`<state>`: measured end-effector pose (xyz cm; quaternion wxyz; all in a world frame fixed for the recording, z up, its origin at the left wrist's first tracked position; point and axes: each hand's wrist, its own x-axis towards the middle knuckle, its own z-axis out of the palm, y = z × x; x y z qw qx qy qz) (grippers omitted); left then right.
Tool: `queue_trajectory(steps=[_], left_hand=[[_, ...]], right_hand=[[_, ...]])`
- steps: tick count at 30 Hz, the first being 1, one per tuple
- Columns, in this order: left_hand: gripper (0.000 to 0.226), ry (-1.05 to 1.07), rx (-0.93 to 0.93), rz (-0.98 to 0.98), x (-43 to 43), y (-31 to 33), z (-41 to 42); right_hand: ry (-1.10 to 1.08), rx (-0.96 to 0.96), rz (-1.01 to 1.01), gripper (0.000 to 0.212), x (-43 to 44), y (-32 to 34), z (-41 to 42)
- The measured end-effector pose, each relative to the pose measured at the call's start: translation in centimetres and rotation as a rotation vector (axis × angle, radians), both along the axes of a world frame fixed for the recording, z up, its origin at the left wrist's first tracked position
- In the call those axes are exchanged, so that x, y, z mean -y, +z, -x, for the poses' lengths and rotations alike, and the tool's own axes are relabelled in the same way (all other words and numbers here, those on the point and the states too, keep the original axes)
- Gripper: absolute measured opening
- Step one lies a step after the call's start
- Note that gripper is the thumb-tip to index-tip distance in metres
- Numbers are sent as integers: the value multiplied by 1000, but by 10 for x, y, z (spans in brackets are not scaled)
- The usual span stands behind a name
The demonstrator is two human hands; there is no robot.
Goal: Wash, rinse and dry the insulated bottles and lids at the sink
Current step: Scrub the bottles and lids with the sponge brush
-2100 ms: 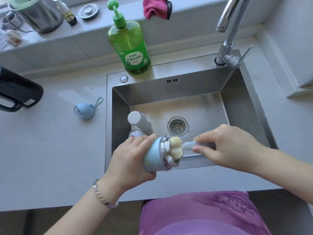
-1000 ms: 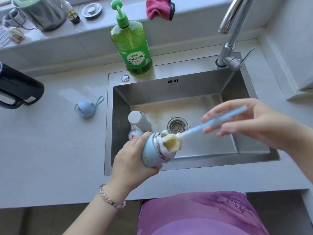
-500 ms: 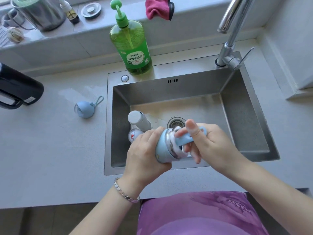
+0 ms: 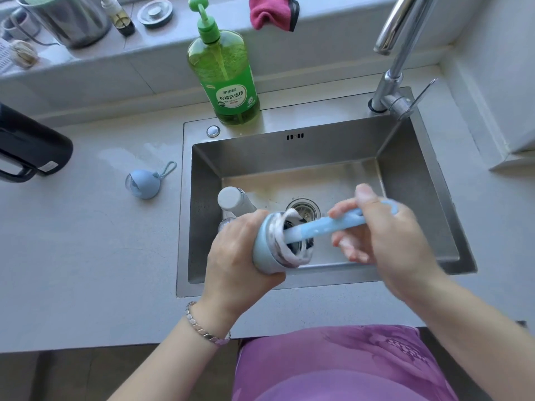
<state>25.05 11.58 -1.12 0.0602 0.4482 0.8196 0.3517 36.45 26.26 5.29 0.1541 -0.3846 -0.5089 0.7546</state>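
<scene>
Blue bottle (image 4: 265, 247) lies tilted over the front edge of the sink (image 4: 289, 149), foam at its mouth, the left hand (image 4: 234, 256) gripping it with curled fingers. The right hand (image 4: 388, 235) pinches the brush handle (image 4: 324, 227) between thumb and fingers, brush inside that mouth.

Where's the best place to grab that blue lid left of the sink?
Probably its loop, reached from the sink side: it sticks out from the lid toward the sink and lies free on the counter, while the rounded dome gives less purchase.
</scene>
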Motion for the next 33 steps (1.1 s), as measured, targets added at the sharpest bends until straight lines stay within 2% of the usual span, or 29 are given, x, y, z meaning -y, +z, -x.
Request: queue_trajectory(steps=[2,6,8,10,13,18,22,24,26,30,33], left_hand=[[62,-69,-75,-15,-2,0,-2],[67,112,143,-51,8,-7,7],[72,151,187,-75,9,-8,7],[71,78,178,-99,2,-2,1],[66,-49,51,-39,-1,-5,-6],[71,139,275,-18,12,-17,7],[68,-37,133,-8,2,-6,-5],[68,-42,140,39,3,-5,-4],[70,0,238,106,6,-5,1],[74,-75,234,169,15,-1,0],[73,-81,201,169,22,0,3]], right_hand=[[46,-20,-14,45,14,0,-2],[-65,-53,-47,44,0,16,-8],[-80,-55,-47,46,-4,15,-9],[-6,-58,-30,44,7,9,-5],[83,-33,-31,42,22,2,-4],[-39,-33,-47,43,7,6,-9],[103,-38,-44,42,21,-1,-5],[114,-52,-80,42,18,1,-6],[88,-84,-152,42,11,2,-8],[179,-30,-427,44,-6,1,-9],[230,60,-395,44,-19,7,-10]])
